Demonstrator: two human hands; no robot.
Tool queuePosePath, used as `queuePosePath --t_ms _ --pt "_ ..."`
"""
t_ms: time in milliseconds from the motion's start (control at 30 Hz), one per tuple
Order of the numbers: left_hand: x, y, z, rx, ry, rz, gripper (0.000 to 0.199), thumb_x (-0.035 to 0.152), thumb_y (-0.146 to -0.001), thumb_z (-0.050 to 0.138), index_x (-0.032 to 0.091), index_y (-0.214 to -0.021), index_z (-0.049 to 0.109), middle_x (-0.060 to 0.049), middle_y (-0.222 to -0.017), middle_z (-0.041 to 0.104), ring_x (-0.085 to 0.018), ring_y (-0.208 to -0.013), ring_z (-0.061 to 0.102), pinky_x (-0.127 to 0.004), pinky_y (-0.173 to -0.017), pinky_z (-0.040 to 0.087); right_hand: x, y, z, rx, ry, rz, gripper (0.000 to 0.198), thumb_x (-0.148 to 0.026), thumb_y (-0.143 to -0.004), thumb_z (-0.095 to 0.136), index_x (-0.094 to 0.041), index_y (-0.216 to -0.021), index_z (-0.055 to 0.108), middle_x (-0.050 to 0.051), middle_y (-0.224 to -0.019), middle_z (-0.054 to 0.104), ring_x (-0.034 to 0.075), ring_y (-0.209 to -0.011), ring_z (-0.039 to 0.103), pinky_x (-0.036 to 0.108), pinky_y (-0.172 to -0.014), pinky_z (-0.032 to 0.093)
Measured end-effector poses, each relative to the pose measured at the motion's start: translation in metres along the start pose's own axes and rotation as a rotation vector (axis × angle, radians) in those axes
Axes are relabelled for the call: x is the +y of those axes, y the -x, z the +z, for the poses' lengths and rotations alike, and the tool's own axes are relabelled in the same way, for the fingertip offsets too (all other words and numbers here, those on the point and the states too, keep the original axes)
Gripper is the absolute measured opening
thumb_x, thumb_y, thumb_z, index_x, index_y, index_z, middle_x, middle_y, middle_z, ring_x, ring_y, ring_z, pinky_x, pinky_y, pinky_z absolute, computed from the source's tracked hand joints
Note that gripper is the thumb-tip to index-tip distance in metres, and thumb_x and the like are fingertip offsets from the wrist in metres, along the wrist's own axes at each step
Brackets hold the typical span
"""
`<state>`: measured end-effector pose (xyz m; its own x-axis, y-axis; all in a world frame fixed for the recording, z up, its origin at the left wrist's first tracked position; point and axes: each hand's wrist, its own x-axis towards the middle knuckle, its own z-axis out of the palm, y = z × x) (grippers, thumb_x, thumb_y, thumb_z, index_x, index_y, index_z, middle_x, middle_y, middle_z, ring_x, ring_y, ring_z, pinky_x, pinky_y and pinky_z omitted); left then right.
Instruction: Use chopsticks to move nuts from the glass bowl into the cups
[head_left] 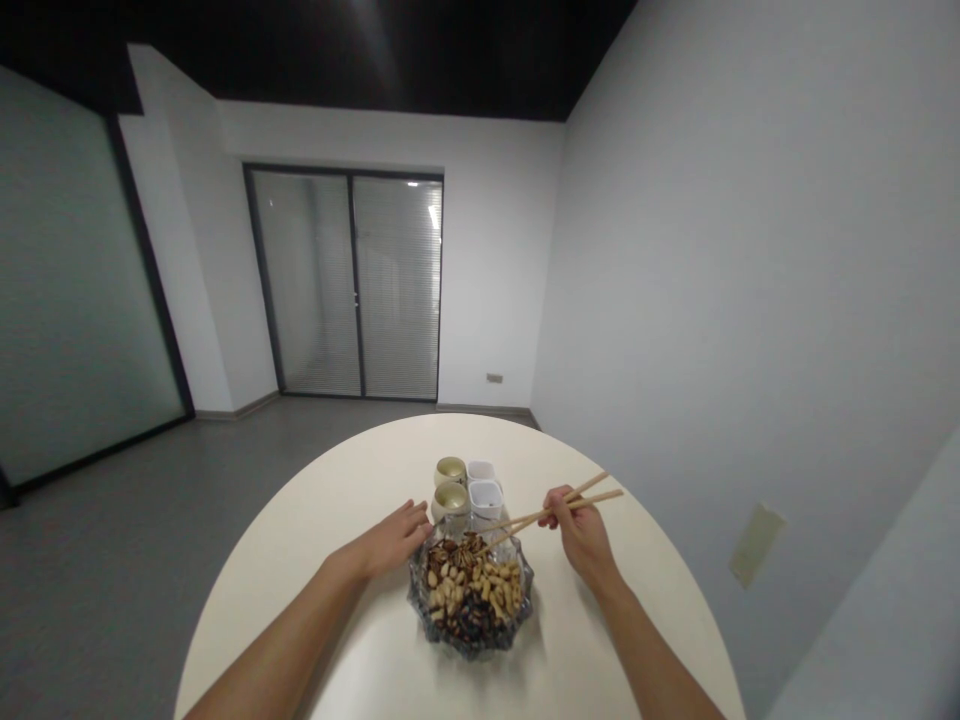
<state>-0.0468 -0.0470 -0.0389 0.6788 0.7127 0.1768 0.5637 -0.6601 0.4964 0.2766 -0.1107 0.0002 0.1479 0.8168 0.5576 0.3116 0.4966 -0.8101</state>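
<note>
My right hand (579, 530) is closed around a pair of wooden chopsticks (596, 496), whose tips reach left over the far part of a glass snack dish (525, 610). In the dish lie dark striped nuts or seeds (466, 548), pistachios (445, 587), peanuts (499, 586) and dark glossy pieces (474, 617) in separate groups. Whether the tips pinch anything is too small to tell. My left hand (396, 537) rests with fingers stretched out by the dish's far left rim, holding nothing. Just beyond the dish stand two yellowish cups (450, 500) and two white cups (485, 498).
Everything stands on a round cream table (315, 540). A white wall (720, 280) runs close along the right side, with a socket plate (757, 544) on it. Glass doors with blinds (349, 285) are at the back, and a frosted glass panel (71, 290) is at the left.
</note>
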Motion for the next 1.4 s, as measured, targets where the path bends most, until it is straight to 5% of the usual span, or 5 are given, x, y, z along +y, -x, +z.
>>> queuePosePath --t_ms 800,1400 --pt "-0.001 -0.002 0.001 0.013 0.008 0.001 0.054 0.055 -0.102 0.024 0.021 -0.112 0.064 -0.008 -0.135 0.06 -0.026 -0.139 0.039 -0.046 -0.123 0.014 -0.001 0.001 0.002 -0.138 0.027 0.084 0.056 -0.073 -0.085 0.051 -0.02 -0.072 0.063 0.002 -0.054 0.063 0.019 -0.053 0.063 0.028 -0.055 0.051" --pt "-0.001 0.0 0.002 0.033 0.005 0.011 0.052 0.054 -0.102 0.025 0.023 -0.113 0.065 -0.005 -0.131 0.063 -0.025 -0.136 0.042 -0.044 -0.122 0.018 -0.004 -0.002 0.001 0.09 -0.025 0.027 0.053 -0.071 -0.086 0.052 -0.02 -0.073 0.06 0.001 -0.048 0.061 0.016 -0.046 0.056 0.026 -0.047 0.046"
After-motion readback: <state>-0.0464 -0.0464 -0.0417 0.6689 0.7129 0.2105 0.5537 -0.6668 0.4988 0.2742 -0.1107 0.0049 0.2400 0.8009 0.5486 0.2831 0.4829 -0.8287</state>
